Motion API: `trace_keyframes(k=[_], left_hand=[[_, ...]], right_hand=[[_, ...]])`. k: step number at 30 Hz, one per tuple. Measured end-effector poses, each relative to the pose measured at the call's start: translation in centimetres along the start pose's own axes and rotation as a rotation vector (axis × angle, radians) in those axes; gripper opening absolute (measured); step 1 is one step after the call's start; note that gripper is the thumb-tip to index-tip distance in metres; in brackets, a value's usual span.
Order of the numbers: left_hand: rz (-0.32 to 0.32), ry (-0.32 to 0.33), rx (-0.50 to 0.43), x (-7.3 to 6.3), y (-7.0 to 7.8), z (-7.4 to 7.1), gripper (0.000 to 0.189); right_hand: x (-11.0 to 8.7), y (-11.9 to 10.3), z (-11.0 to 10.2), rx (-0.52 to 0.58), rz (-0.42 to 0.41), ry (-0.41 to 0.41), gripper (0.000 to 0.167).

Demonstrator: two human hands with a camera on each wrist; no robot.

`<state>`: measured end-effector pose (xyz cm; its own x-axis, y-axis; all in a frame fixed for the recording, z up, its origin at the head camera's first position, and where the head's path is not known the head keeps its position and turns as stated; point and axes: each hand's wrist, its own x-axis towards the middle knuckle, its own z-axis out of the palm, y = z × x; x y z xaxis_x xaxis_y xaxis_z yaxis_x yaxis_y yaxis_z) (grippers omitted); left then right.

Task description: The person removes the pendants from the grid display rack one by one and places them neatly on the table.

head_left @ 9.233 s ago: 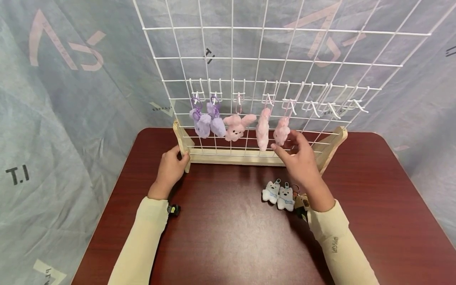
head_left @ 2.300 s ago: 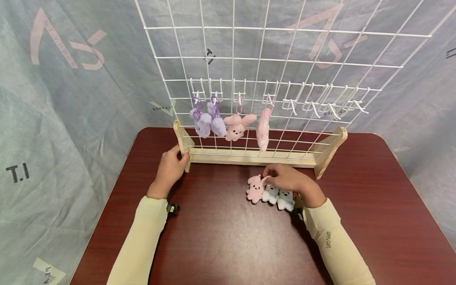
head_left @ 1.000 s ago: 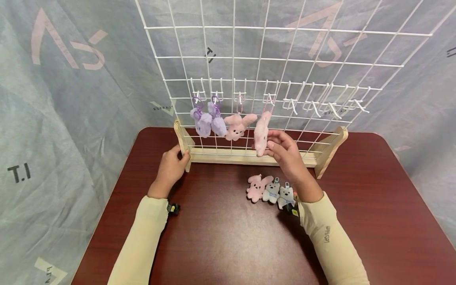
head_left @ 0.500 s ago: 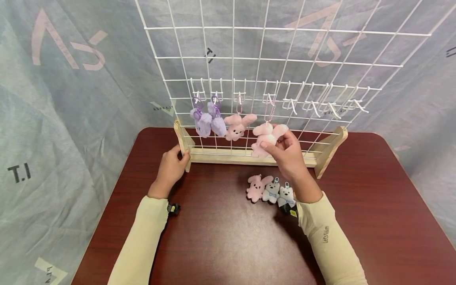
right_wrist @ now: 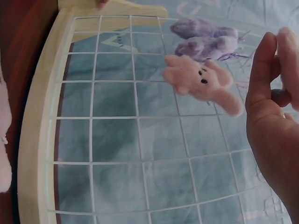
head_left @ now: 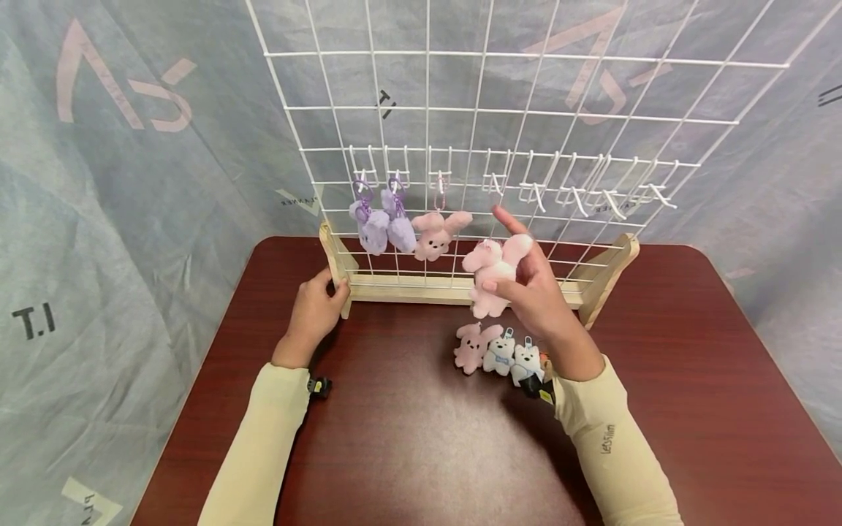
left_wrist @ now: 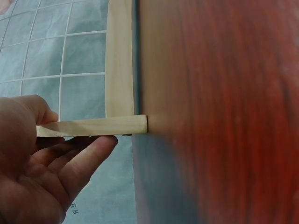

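My right hand (head_left: 536, 285) pinches a pink plush bunny keychain (head_left: 495, 274) with the thumb over its body, in front of the wire rack, index finger pointing up toward a bare hook (head_left: 495, 184). In the right wrist view, that hand (right_wrist: 271, 107) shows at the right edge, with only part of the bunny visible. My left hand (head_left: 319, 310) grips the left wooden foot (head_left: 338, 267) of the rack; in the left wrist view, thumb and fingers (left_wrist: 91, 158) lie on either side of the board. One pink bunny (head_left: 434, 235) and two purple plush keychains (head_left: 384, 223) hang from hooks.
Under my right hand, another pink bunny (head_left: 470, 349) and two white bear keychains (head_left: 500, 356) lie on the dark red table (head_left: 408, 438). A brownish item lies partly hidden by the right wrist. Several bare hooks (head_left: 579, 201) line the right of the wire grid (head_left: 454, 108).
Two pink bunnies have come off their hooks: one was laid on the table beside the bears, the other is now in my right hand, lowered from its hook. The left hand stays put.
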<state>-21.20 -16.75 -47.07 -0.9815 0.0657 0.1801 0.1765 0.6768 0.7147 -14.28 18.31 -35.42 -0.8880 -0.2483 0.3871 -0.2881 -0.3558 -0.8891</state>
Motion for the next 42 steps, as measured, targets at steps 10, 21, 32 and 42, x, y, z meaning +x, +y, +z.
trace_keyframes(k=[10, 21, 32, 42], left_hand=[[0.003, 0.009, 0.010, 0.2, 0.0, 0.1, 0.037], [0.011, 0.000, 0.013, 0.2, -0.1, 0.1, 0.038], [0.027, 0.026, 0.022, 0.1, -0.2, 0.1, 0.034], [0.023, 0.030, 0.023, 0.2, -0.2, 0.1, 0.035]], right_hand=[[-0.5, -0.3, 0.5, -0.026, -0.078, 0.000, 0.044], [-0.9, 0.4, 0.5, -0.171, -0.055, 0.069, 0.019], [-1.2, 0.6, 0.6, -0.211, 0.035, 0.101, 0.026], [-0.7, 1.0, 0.5, -0.196, -0.059, 0.095, 0.050]])
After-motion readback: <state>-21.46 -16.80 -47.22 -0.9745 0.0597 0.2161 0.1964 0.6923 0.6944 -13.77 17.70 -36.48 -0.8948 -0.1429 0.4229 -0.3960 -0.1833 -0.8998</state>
